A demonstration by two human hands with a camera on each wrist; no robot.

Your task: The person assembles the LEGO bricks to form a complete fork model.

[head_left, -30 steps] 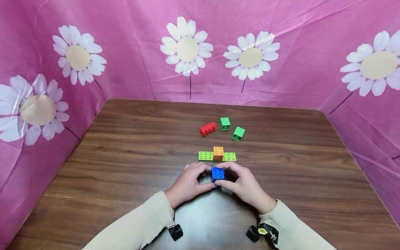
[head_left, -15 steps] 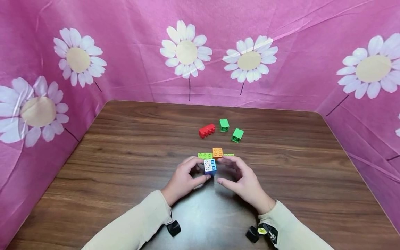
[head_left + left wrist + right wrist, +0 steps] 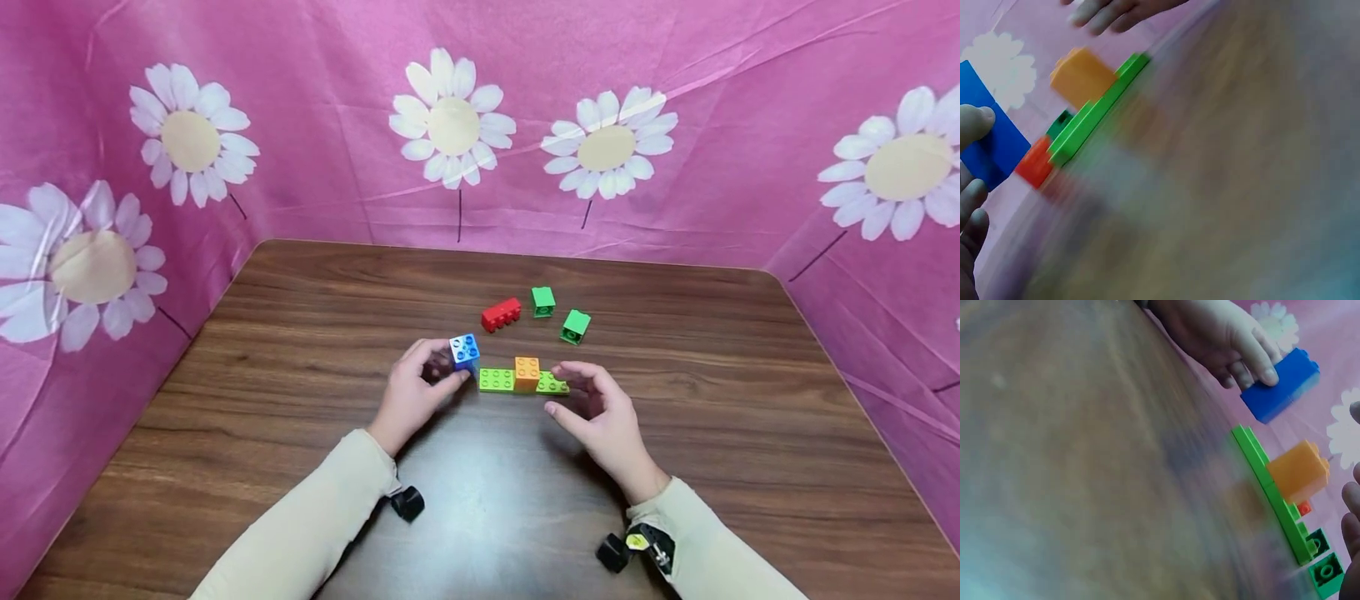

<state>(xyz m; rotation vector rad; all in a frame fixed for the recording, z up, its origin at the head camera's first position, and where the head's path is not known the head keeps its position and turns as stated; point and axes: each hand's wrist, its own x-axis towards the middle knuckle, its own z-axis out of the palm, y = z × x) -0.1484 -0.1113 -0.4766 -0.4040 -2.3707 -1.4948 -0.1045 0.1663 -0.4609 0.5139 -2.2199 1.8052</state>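
Pink cloth (image 3: 330, 125) with flowers hangs behind the brown table (image 3: 262, 358). My left hand (image 3: 408, 387) pinches the blue block (image 3: 465, 352), near the left end of the light green strip (image 3: 496, 380). Right of my pinch: a red block (image 3: 500, 315) farther off, an orange block (image 3: 527, 372) on the strip, two darker green blocks (image 3: 543, 302). My right hand (image 3: 606, 421) is spread near the strip's right end.

Your head view bright, crisp; white glare on wood-grain tabletop (image 3: 472, 500). Your wrist views dimmer, tabletop smeared, probably motion blur.
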